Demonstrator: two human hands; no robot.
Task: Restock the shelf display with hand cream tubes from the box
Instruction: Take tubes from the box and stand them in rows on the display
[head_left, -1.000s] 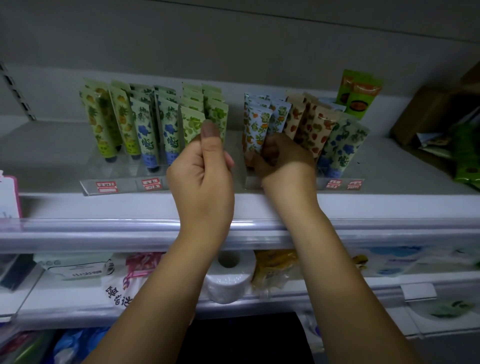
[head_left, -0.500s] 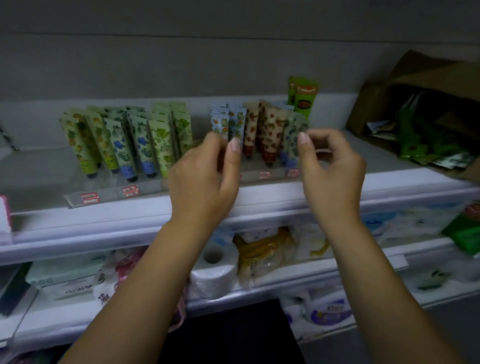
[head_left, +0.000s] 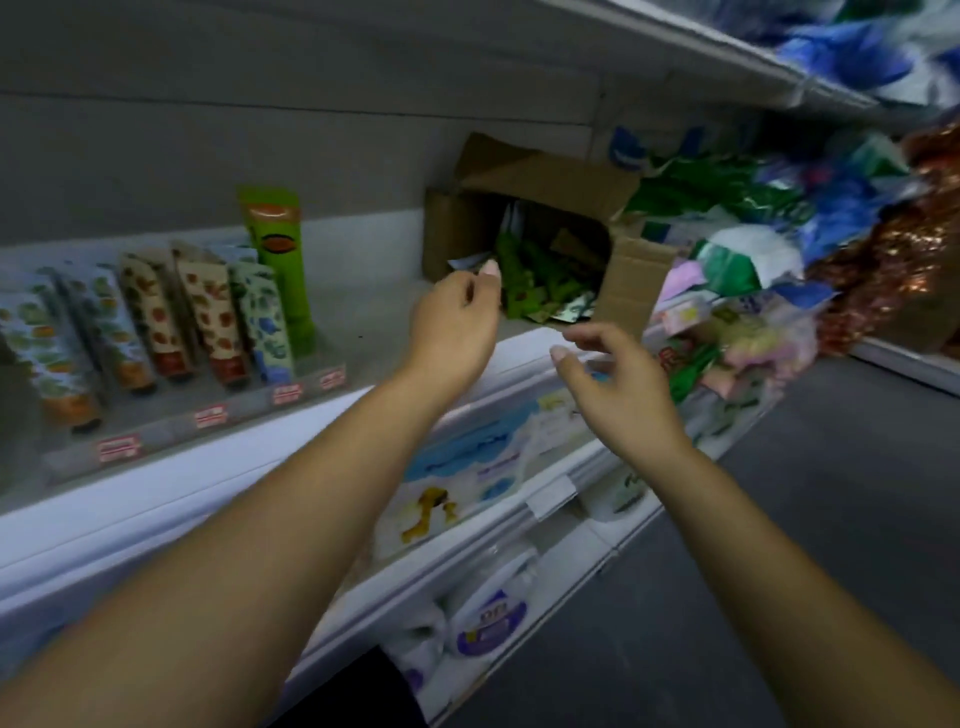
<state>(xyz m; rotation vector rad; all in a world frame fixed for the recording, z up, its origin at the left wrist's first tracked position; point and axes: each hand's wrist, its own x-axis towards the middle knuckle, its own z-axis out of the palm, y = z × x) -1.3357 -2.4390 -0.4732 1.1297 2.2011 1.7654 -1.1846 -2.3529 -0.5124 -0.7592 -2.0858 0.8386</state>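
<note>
**A:** Where is the box?

**B:** The cardboard box (head_left: 545, 176) lies on its side on the shelf (head_left: 374, 317), in the upper centre of the frame, with its open mouth facing outward. Green hand cream tubes (head_left: 524, 280) are heaped inside, and some lie right at the mouth.

**A:** And the hands?

**B:** The left hand (head_left: 457, 322) is at mid-frame, just in front of the box's mouth. Its fingers (head_left: 488, 270) are loosely curled and hold nothing. The right hand (head_left: 618, 384) is a little lower and further right, above the shelf's front edge. Its fingers are bent and slightly spread, and they also hold nothing.

**A:** What about the display?

**B:** It is at the left of the frame. Patterned tubes (head_left: 208, 317) stand cap-down in leaning rows, with red-and-white price labels (head_left: 210, 415) along the front. A taller green tube (head_left: 280, 249) stands behind the rows at their right end.
</note>
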